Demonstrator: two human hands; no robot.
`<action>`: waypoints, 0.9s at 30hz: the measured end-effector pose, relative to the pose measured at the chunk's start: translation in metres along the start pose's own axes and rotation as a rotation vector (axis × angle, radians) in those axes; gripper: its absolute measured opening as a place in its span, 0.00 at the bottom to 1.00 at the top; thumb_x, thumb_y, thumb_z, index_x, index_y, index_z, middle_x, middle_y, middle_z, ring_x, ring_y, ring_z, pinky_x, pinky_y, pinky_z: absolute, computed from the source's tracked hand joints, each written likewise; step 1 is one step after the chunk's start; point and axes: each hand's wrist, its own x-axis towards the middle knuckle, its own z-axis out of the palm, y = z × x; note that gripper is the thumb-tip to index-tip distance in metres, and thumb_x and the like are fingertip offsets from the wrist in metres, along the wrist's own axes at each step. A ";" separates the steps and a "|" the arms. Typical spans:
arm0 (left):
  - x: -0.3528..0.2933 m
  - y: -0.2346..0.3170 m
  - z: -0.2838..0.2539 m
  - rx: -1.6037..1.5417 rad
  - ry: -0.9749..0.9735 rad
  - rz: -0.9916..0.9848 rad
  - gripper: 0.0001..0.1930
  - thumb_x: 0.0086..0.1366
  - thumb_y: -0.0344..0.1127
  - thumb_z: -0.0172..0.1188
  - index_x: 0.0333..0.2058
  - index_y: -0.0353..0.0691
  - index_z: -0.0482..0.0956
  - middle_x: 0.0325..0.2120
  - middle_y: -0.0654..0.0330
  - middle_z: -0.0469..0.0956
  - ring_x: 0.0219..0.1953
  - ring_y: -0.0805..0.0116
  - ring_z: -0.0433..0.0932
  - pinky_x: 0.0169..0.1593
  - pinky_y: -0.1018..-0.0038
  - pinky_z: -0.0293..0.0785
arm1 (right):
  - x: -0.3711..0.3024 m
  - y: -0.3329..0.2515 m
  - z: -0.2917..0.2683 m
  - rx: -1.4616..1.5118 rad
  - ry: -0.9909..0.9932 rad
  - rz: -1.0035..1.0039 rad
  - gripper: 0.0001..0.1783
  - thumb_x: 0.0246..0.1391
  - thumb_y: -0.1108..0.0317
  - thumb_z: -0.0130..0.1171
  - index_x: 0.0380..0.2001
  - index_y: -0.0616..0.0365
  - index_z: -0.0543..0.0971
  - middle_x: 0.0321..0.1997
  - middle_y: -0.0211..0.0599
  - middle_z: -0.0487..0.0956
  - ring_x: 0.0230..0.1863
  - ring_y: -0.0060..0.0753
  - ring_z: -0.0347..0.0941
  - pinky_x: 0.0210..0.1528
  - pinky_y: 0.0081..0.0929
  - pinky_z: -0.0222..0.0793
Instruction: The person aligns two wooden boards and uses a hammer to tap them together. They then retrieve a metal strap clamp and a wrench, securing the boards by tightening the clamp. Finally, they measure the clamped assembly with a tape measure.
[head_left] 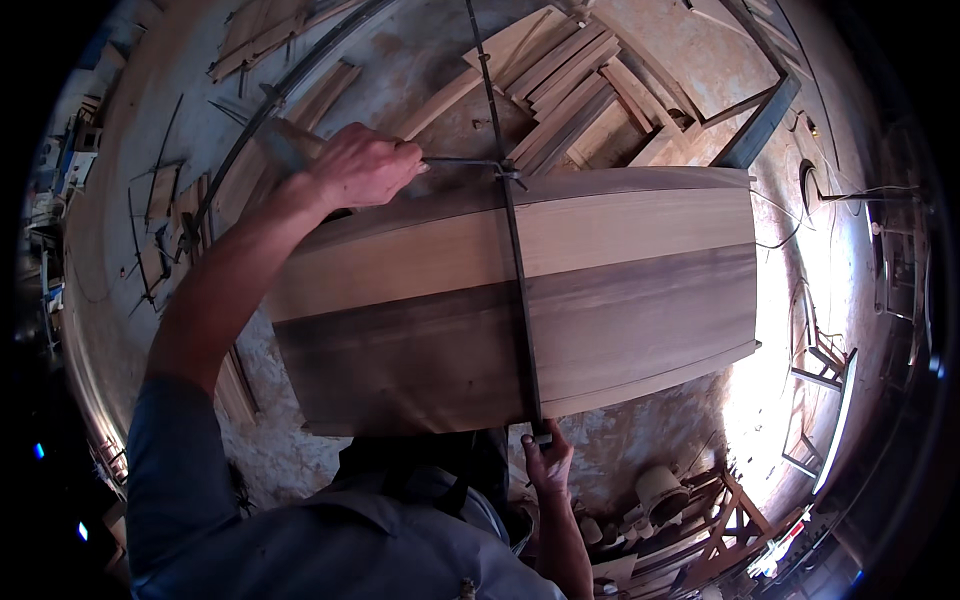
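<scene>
A wide panel of glued-up boards (pixel 640 270), with dark and pale strips, spans the space before me. A long dark bar clamp (pixel 521 290) lies across it and runs on past its far edge. At that far edge, my left hand (pixel 365 165) is closed around a thin metal rod (pixel 460 161) that meets the clamp's jaw (pixel 508 172). My right hand (pixel 549 462) grips the near end of the bar clamp, just below the panel's near edge. Part of its fingers is hidden behind the clamp end.
Cut boards (pixel 570 85) are piled on the floor beyond the panel. Another long metal bar (pixel 300 75) stands to the left. A dark beam (pixel 757 125) is at the panel's far right corner. A pale bucket (pixel 660 490) and more timber (pixel 690 545) lie at lower right.
</scene>
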 end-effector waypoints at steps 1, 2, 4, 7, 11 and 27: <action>0.000 0.008 -0.005 0.024 -0.003 -0.051 0.12 0.61 0.40 0.56 0.22 0.41 0.71 0.16 0.57 0.75 0.22 0.54 0.78 0.25 0.60 0.72 | -0.001 -0.001 0.000 -0.023 -0.004 0.016 0.28 0.48 0.54 0.63 0.49 0.61 0.73 0.29 0.45 0.80 0.34 0.37 0.77 0.35 0.31 0.72; -0.003 0.013 -0.002 0.016 -0.006 -0.063 0.12 0.61 0.41 0.56 0.23 0.41 0.71 0.16 0.56 0.75 0.22 0.54 0.78 0.25 0.60 0.72 | -0.002 0.000 0.000 -0.046 -0.009 0.032 0.27 0.49 0.55 0.63 0.49 0.60 0.73 0.29 0.46 0.80 0.36 0.44 0.80 0.35 0.33 0.72; -0.003 0.020 -0.002 0.012 0.002 -0.088 0.12 0.61 0.41 0.56 0.23 0.41 0.71 0.17 0.56 0.76 0.23 0.54 0.78 0.25 0.60 0.72 | -0.003 0.005 0.001 -0.074 0.019 -0.009 0.27 0.49 0.54 0.62 0.48 0.60 0.74 0.29 0.47 0.80 0.36 0.47 0.80 0.35 0.34 0.72; -0.004 0.050 -0.006 -0.065 -0.073 -0.260 0.10 0.60 0.38 0.56 0.24 0.39 0.70 0.17 0.53 0.76 0.21 0.54 0.78 0.23 0.60 0.73 | -0.001 0.019 0.002 -0.076 0.017 0.000 0.25 0.49 0.56 0.62 0.47 0.61 0.74 0.28 0.49 0.80 0.36 0.50 0.79 0.34 0.35 0.72; -0.016 0.111 0.013 0.026 -0.067 -0.242 0.08 0.61 0.34 0.53 0.25 0.37 0.71 0.16 0.54 0.75 0.17 0.60 0.76 0.19 0.64 0.74 | 0.000 0.030 0.007 -0.074 0.043 0.008 0.24 0.50 0.58 0.61 0.46 0.63 0.74 0.28 0.52 0.79 0.34 0.53 0.78 0.33 0.37 0.72; 0.008 0.206 0.054 -0.414 -0.065 -0.689 0.21 0.56 0.52 0.63 0.25 0.35 0.77 0.17 0.50 0.77 0.23 0.54 0.79 0.27 0.62 0.75 | -0.034 0.030 -0.007 -0.199 0.082 -0.231 0.35 0.49 0.65 0.61 0.57 0.69 0.62 0.48 0.58 0.73 0.44 0.58 0.72 0.44 0.42 0.71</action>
